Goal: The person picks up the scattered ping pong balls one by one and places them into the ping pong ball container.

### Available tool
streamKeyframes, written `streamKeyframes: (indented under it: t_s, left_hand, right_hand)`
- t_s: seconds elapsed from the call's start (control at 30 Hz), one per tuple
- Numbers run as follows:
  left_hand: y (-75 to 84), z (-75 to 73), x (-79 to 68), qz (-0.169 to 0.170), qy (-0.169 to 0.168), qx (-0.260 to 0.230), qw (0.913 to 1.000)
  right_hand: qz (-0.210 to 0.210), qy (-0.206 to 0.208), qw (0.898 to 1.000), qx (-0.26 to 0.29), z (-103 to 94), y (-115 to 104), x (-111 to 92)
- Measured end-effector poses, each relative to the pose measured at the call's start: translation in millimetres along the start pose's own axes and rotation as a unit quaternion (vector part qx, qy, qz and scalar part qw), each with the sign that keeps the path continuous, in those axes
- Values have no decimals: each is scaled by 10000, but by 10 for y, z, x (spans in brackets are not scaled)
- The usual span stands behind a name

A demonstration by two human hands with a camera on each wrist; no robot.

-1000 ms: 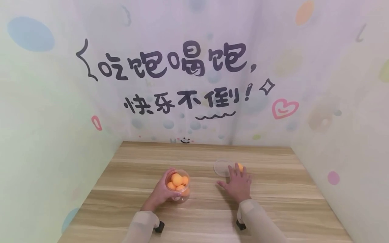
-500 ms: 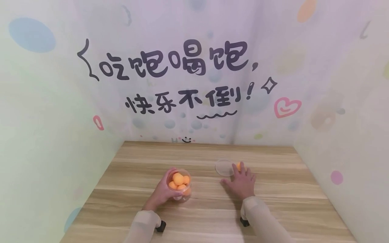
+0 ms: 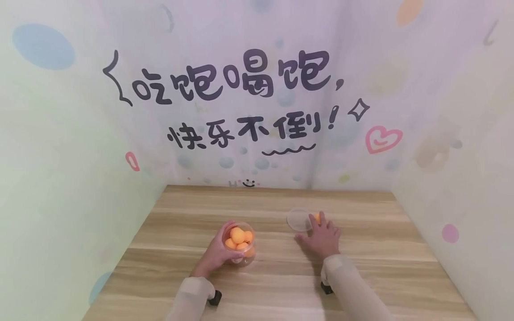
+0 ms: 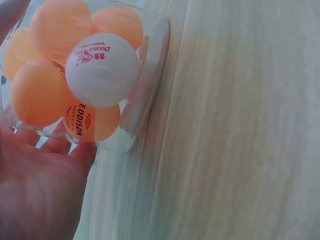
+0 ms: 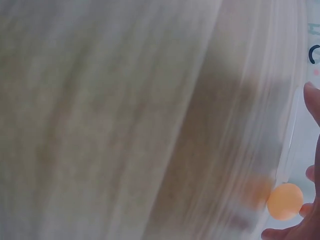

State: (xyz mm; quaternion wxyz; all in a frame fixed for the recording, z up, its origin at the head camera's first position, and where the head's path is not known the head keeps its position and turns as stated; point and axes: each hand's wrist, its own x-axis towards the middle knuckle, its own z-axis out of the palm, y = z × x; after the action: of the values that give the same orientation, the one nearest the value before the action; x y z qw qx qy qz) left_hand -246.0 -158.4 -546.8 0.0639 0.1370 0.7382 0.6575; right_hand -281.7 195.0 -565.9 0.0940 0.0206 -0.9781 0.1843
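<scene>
My left hand [image 3: 217, 249] grips a clear plastic tub [image 3: 250, 261] from its left side, thumb in front and fingers behind. Inside are several orange table tennis balls [image 3: 238, 235] and a white one [image 4: 102, 70] with red print, which shows through the wall in the left wrist view. To the right, my right hand [image 3: 322, 240] reaches over the table with its fingers spread. A single orange table tennis ball [image 5: 285, 201] lies on the table by its fingertips, partly hidden behind them in the head view.
A clear round lid [image 3: 299, 219] lies flat on the wooden table [image 3: 192, 205], just left of the right fingers. A printed curtain wall [image 3: 249, 151] rises behind the table's back edge, with pale walls on both sides.
The camera view has shifted slightly. My right hand has edged a little rightward relative to the lid, its fingers staying near the single ball. The left hand keeps holding the tub in place.
</scene>
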Motion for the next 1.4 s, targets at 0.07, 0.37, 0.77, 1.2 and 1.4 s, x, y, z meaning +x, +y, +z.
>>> streamKeyframes:
  t_s: [0.07, 0.37, 0.77, 1.2, 1.4]
  left_hand:
    - [10, 8, 6, 10, 7, -10, 10000]
    - [204, 29, -36, -136, -99, -69, 9998]
    - [303, 17, -82, -169, -192, -124, 9996]
    - [311, 12, -79, -144, -225, -143, 9995]
    - [226, 5, -48, -160, -176, -72, 9997]
  right_hand:
    - [-23, -2, 10000, -25, -24, 2, 14]
    - [-77, -133, 9997, -166, -59, 27, 47]
    - [168, -146, 9997, 48, -155, 3, 68]
    - [177, 33, 9998, -88, -158, -4, 12]
    - [61, 227, 9997, -101, -118, -26, -32]
